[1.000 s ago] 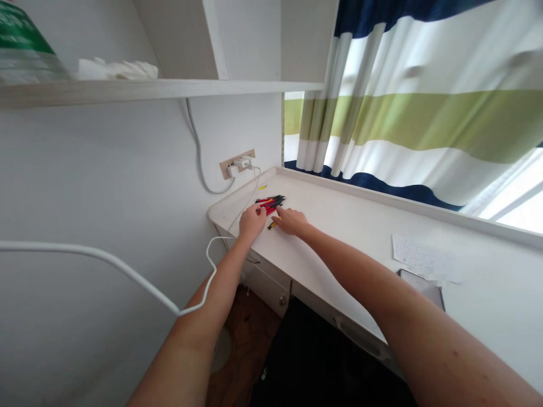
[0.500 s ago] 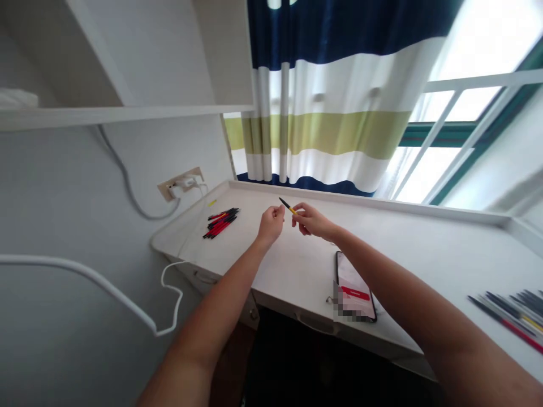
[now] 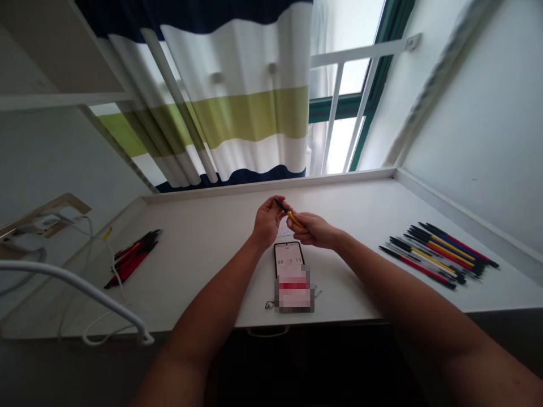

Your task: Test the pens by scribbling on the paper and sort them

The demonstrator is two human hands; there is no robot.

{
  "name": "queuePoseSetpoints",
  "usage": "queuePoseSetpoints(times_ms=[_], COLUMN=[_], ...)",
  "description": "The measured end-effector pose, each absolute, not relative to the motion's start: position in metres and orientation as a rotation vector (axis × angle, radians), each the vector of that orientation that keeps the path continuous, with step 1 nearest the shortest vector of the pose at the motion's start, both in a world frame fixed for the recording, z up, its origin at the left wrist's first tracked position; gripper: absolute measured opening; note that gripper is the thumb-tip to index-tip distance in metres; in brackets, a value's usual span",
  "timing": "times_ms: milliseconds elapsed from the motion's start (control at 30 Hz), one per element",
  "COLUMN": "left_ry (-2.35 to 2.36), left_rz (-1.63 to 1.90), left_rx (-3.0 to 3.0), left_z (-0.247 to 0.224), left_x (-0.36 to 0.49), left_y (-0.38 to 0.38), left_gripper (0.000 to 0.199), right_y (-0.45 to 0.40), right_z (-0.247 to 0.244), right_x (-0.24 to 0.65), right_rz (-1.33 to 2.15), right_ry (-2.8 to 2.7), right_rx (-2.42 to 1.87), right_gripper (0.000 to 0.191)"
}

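A small bunch of red-and-black pens (image 3: 132,259) lies at the left of the desk (image 3: 339,198), and a larger fanned group of pens (image 3: 439,254) lies at the right. One yellow-and-black pen (image 3: 289,216) sits between the hands, just above a phone (image 3: 289,257). The right hand (image 3: 314,230) pinches its barrel narrowly; the left hand (image 3: 268,221) curls close to its dark end — whether it grips, I cannot tell. Both forearms reach forward, converging over the desk — wrists nearly meeting.
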State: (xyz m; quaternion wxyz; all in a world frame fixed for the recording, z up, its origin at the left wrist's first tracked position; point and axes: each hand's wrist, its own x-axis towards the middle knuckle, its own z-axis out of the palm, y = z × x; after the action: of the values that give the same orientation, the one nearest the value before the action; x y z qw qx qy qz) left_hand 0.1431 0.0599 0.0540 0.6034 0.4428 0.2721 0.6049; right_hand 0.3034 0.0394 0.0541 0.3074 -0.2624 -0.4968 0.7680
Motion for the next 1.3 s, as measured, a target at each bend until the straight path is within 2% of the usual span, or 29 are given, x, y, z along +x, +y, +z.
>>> queuePoseSetpoints(times_ms=[133, 267, 333, 467, 700, 800, 967, 1033, 1133, 1300], left_ry=[0.671, 0.664, 0.697, 0.789, 0.828, 0.704, 0.548, 0.531, 0.534, 0.705], left_rz=[1.365, 1.444, 1.551, 1.722, 1.773, 1.616, 1.243, 1.193, 1.267, 1.533], left_rx=[1.051, 1.142, 1.157, 1.096, 1.028, 1.058, 1.182, 1.237, 1.291, 1.159], left_z=[0.048, 0.045, 0.043, 0.042, 0.040, 0.041, 0.054, 0.056, 0.052, 0.039], left_x=[0.136, 0.140, 0.144, 0.153, 0.155, 0.149, 0.138, 0.137, 0.142, 0.158], left_y=[0.059, 0.057, 0.055, 0.047, 0.043, 0.046, 0.041, 0.039, 0.038, 0.040], left_gripper=[0.031, 0.029, 0.029, 0.030, 0.030, 0.032, 0.044, 0.048, 0.050, 0.050], right_y=[0.038, 0.034, 0.033, 0.031, 0.023, 0.025, 0.028, 0.028, 0.030, 0.032], right_z=[0.050, 0.049, 0.046, 0.044, 0.052, 0.053, 0.052, 0.051, 0.047, 0.042], right_x=[0.301, 0.300, 0.296, 0.284, 0.278, 0.282, 0.299, 0.304, 0.304, 0.283], right_rz=[2.024, 1.936, 1.708, 1.039, 0.503, 0.702, 1.724, 1.911, 1.844, 1.002], right_ry=[-1.267, -1.394, -1.486, -1.630, -1.802, -1.752, -1.594, -1.555, -1.592, -1.752], right_rx=[-0.688, -0.725, -0.805, -1.001, -1.228, -1.119, -0.784, -0.718, -0.713, -0.977], right_gripper=[0.038, 0.045, 0.050, 0.058, 0.041, 0.042, 0.049, 0.048, 0.049, 0.047])
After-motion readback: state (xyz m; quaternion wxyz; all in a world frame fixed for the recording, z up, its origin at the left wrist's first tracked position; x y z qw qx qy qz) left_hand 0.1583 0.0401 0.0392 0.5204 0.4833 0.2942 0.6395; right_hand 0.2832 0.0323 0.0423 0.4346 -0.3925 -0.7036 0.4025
